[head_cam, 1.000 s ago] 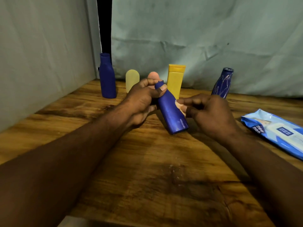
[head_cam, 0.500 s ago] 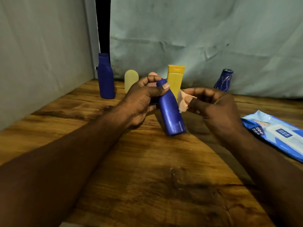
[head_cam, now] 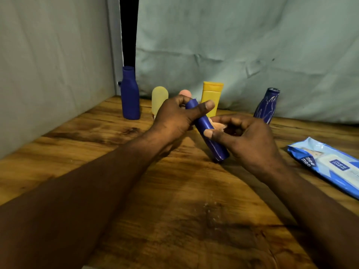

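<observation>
A slim blue bottle (head_cam: 212, 141) leans tilted, its base on the wooden table (head_cam: 174, 220). My left hand (head_cam: 174, 119) grips the bottle's top, thumb laid across it. My right hand (head_cam: 246, 138) holds a small peach-coloured cloth piece (head_cam: 217, 125) against the bottle's side, thumb touching the blue body, fingers curled round the piece.
Along the back wall stand a dark blue bottle (head_cam: 129, 94), a pale yellow container (head_cam: 159, 100), a pink object (head_cam: 185, 93) mostly hidden, a yellow tube (head_cam: 211, 98) and a patterned blue bottle (head_cam: 267, 105). A blue wipes pack (head_cam: 330, 167) lies at the right.
My right hand has come back down with the peach piece from beside the bottle's upper part onto its middle. The left hand's grip on the top has stayed.
</observation>
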